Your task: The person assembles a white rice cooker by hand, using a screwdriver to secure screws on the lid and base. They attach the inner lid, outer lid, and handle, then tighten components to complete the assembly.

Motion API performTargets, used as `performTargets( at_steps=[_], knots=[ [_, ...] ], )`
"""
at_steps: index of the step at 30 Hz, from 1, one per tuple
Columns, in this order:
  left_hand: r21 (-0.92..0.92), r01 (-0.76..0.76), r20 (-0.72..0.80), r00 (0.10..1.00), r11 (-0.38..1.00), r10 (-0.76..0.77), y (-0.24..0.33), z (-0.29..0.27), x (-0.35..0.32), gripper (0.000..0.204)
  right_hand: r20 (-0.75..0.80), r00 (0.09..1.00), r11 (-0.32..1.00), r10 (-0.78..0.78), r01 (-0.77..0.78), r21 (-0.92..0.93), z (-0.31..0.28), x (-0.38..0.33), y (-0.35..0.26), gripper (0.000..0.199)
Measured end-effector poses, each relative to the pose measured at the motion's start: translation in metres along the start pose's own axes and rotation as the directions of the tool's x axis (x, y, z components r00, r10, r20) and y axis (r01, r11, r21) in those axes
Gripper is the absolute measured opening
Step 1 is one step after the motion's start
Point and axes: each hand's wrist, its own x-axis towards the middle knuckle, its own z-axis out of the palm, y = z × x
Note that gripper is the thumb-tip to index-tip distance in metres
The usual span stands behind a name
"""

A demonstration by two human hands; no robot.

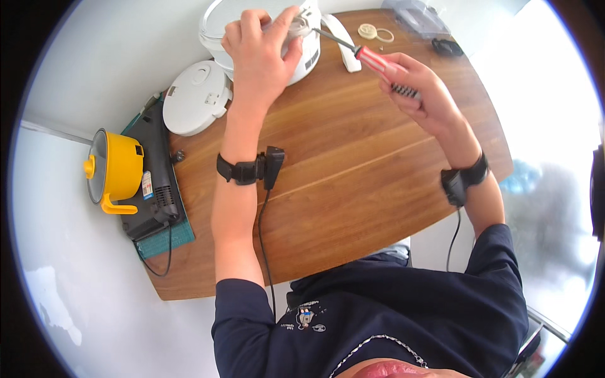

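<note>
At the far edge of the table stands a white rice cooker body [310,58], its top partly hidden by my left hand [259,60]. The fingers and thumb of that hand are closed round a pale fitting [300,26] at the cooker's rim. My right hand [417,91] grips a screwdriver [373,60] by its red and clear handle. The shaft points left, and its tip meets the fitting beside my left fingers; the exact contact is too small to tell. A detached white round lid [195,104] lies left of the cooker, and a white curved handle strip [342,43] lies to its right.
A cream disc with a ring [367,31], a clear plastic box [417,17] and a small black object [447,47] lie far right. On the left, a yellow pot [123,165] sits on a black appliance [157,138] over a green mat [170,238], with a cable trailing.
</note>
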Motion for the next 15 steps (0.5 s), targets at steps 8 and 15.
performTargets(
  at_steps=[8, 15],
  knots=[
    [-0.011, 0.007, 0.006, 1.0, 1.0, -0.007, 0.002, 0.0, -0.001, 0.052, -0.13, 0.869, 0.528, -0.476, 0.164, -0.833, 0.024, -0.008, 0.012, 0.039],
    [-0.026, -0.001, 0.008, 1.0, 1.0, 0.001, 0.0, -0.003, -0.002, 0.053, 0.077, 0.976, 0.941, 0.203, -0.216, 0.262, 0.004, 0.001, -0.002, 0.03]
  ],
)
